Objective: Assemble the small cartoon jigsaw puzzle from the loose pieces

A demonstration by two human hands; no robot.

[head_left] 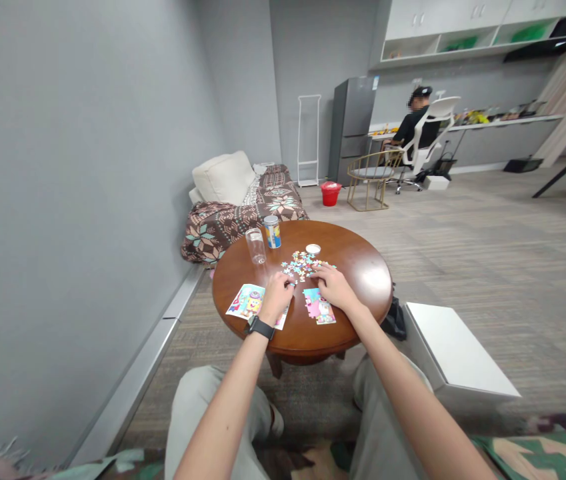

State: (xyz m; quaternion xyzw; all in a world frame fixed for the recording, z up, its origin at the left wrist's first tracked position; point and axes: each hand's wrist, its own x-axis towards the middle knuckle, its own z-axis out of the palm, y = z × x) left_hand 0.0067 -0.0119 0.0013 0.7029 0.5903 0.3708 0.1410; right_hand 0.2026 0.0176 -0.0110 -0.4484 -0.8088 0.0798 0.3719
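Note:
Loose jigsaw puzzle pieces (299, 261) lie in a pile on the round brown table (243, 263). My left hand (277, 295), a dark watch on its wrist, is at the pile's near left edge. Its fingers are pinched together at a small puzzle piece (293, 285). My right hand (333, 285) reaches over the pile's right side with fingers stretched out, touching loose pieces. Just below it lies a partly joined puzzle section (321, 308) in pink and blue. A printed picture sheet (245, 301) with a yellow cartoon figure lies partly under my left hand and wrist.
A clear glass (256, 247) and a printed can (273, 233) stand at the table's back left. A white round lid (313, 249) lies behind the pile. A white box (460, 350) is right of the table. Farther off, a person (413, 123) sits in an office chair.

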